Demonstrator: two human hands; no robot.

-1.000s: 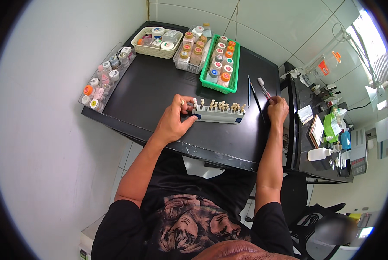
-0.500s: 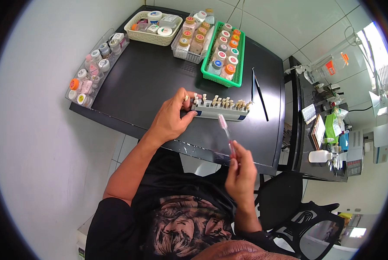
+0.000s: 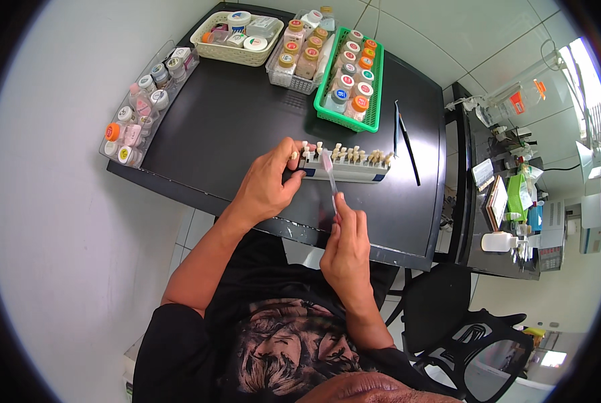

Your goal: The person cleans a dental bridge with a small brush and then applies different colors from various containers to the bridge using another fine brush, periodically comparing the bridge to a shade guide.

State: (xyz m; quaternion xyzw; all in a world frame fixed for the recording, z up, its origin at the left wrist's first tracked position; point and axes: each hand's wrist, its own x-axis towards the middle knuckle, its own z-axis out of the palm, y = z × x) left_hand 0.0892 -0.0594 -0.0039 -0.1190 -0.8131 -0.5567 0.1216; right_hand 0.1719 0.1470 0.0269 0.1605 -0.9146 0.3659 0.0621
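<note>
A dental shade guide (image 3: 354, 173), a long grey-white holder with a row of tooth-shaped tabs (image 3: 355, 154) standing up in it, rests on the black table. My left hand (image 3: 265, 180) grips its left end, thumb on the front and fingers behind. One pale tooth tab (image 3: 294, 155) shows by the left fingers; whether they pinch it I cannot tell. In my right hand (image 3: 347, 252) is a clear toothbrush (image 3: 333, 183) with a pinkish head, held by the handle. Its head lies against the tabs left of the holder's middle.
Along the table's far side stand a cream basket (image 3: 237, 56), a grey basket (image 3: 292, 82) and a green basket (image 3: 344, 121), all with jars. A clear tray (image 3: 173, 99) of jars lines the left edge. Two slim tools, one a dark stick (image 3: 410, 151), lie right of the holder.
My right hand has moved left and slightly forward, bringing the toothbrush head from in front of the holder onto its tabs. The left hand keeps its grip on the left end.
</note>
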